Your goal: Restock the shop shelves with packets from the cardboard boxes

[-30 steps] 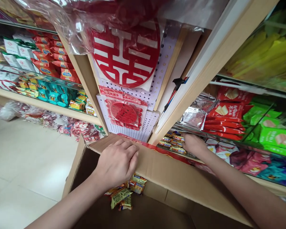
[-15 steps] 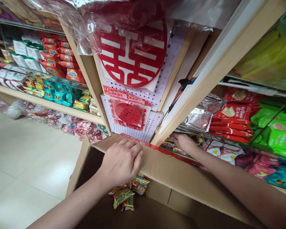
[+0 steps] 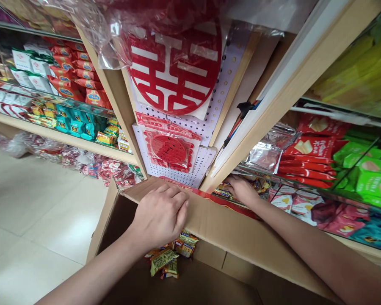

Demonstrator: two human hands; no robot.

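My left hand (image 3: 161, 212) is closed, its curled fingers on the far flap of an open cardboard box (image 3: 222, 220). Below that hand, several small snack packets (image 3: 163, 260) in yellow-green and orange wrappers lie inside the box. On the right, my right hand (image 3: 243, 190) reaches over the box into a low shelf compartment. It touches small gold and blue wrapped packets (image 3: 222, 191) there. Its fingertips are partly hidden among the packets, so I cannot make out whether it grips any.
Shelves on the right hold red snack bags (image 3: 307, 148), green bags (image 3: 374, 182) and silver packs (image 3: 265, 154). A wooden post (image 3: 273, 118) stands between the arms. Red paper decorations (image 3: 169, 148) hang on a pegboard ahead. Left are stocked shelves and bagged goods (image 3: 114, 169) on the floor.
My right hand has shifted slightly left and deeper among the small packets on the shelf. My left hand stays at the box flap. The view has moved very slightly.
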